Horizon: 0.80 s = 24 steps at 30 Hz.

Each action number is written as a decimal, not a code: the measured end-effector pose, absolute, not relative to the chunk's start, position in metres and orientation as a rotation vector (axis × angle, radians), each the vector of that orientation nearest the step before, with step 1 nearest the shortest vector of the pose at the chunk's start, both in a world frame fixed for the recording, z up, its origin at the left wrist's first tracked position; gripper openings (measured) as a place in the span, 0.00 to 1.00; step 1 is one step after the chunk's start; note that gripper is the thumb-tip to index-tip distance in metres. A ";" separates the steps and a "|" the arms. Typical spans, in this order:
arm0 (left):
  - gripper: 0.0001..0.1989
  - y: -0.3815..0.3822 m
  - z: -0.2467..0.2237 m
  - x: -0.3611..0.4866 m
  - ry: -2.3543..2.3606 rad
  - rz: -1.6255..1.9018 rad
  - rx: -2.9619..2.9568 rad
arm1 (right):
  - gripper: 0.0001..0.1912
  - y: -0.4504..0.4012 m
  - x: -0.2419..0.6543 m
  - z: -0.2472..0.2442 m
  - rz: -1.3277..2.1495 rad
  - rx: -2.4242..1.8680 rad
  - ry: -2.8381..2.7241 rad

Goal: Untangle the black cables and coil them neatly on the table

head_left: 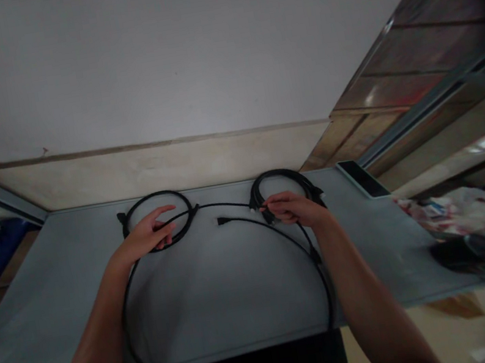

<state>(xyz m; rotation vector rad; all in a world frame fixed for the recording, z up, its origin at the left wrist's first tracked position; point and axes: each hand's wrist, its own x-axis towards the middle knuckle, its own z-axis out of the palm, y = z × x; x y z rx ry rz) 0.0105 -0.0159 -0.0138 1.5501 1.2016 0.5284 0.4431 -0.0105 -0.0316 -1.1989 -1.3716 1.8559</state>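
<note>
A black cable (222, 203) runs between two coils on the grey table. My left hand (151, 232) is over the left coil (158, 193), its fingers apart and curved around the cable, which passes beneath or through them. At the right coil (285, 171), my right hand (286, 207) has its thumb and fingers pinched near the cable's end; what lies between the fingertips is too small to make out. A loose connector (222, 221) lies between the hands, with its cable curving right and down past the table's front edge. Another length loops down from my left hand.
A phone-like dark device (363, 178) lies at the table's (224, 296) back right. Plastic bags (465, 209) and a dark object (454, 254) are at the right edge. A pale wall board (174, 165) stands behind, with metal posts at both sides.
</note>
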 end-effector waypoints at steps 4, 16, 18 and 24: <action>0.28 -0.014 -0.024 0.021 1.256 0.599 1.629 | 0.21 -0.013 0.423 -0.027 1.703 -1.331 -1.617; 0.16 0.002 -0.031 0.005 1.234 1.079 1.258 | 0.17 -0.021 0.415 -0.015 1.316 -1.678 -2.121; 0.14 0.004 -0.031 -0.002 1.237 1.164 1.220 | 0.18 -0.023 0.415 -0.013 1.368 -1.676 -2.046; 0.10 0.007 -0.023 -0.026 1.322 1.433 1.154 | 0.23 -0.023 0.427 -0.007 1.624 -1.349 -1.576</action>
